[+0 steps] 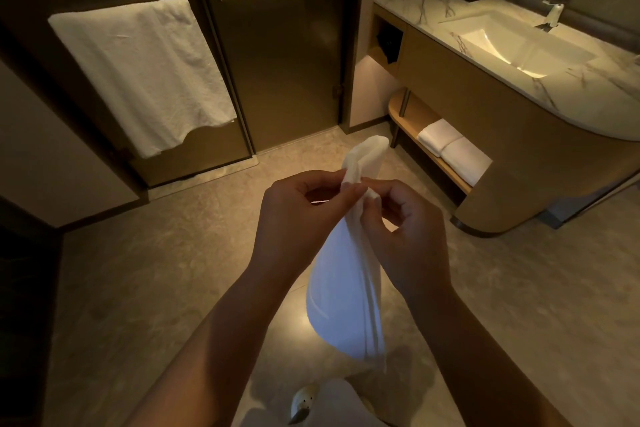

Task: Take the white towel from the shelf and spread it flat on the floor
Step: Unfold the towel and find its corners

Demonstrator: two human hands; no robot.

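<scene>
A white towel (341,288) hangs bunched in the air in front of me, above the tiled floor (156,281). My left hand (301,215) and my right hand (403,229) pinch its top edge close together, fingers closed on the cloth. A loose fold of the towel sticks up above my fingers. Its lower part dangles down to about knee height. The low wooden shelf (412,114) under the vanity lies to the right and holds two folded white towels (453,149).
A large white towel (145,73) hangs on a rail on the glass shower door at left. The marble vanity with sink (512,42) and tap stands at right. My slippered foot (304,402) is at the bottom.
</scene>
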